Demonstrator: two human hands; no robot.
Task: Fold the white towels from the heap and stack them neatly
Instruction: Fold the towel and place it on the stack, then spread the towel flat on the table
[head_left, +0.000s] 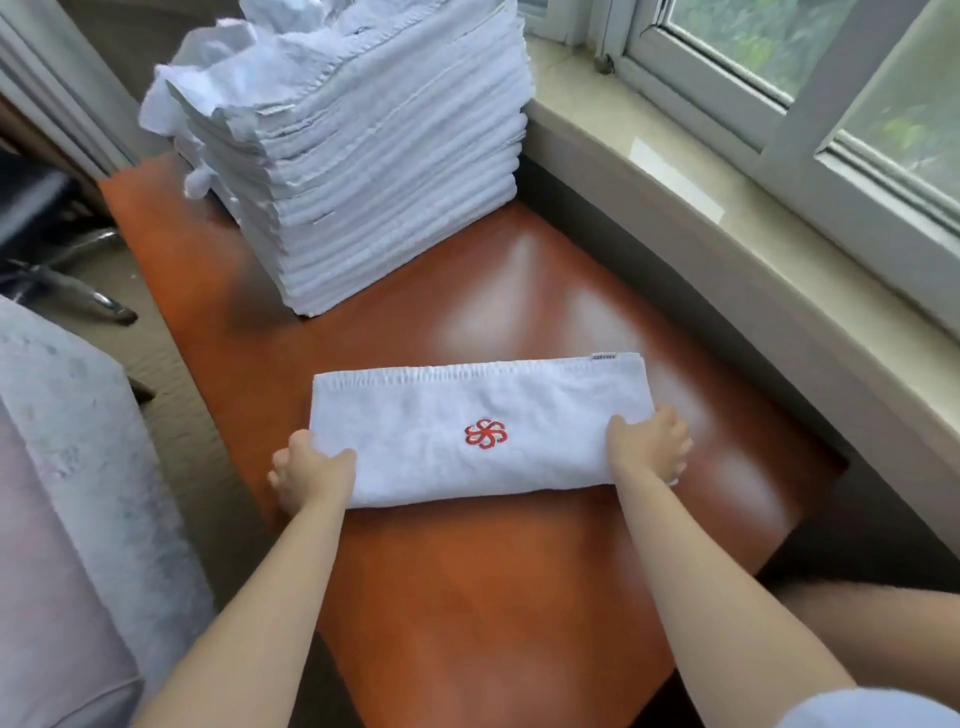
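A white towel (478, 431), folded into a long band with a red flower emblem (485, 433) facing up, lies across the middle of the orange-brown table (467, 597), nearer its front edge than its far one. The left hand (306, 473) grips the band's left end, fingers curled round it; the right hand (649, 447) grips the right end the same way — both at the table's side edges. A tall stack of folded towels (384, 187) stands at the far left corner, just beside the window sill (675, 171), with rumpled towels (249, 62) on top.
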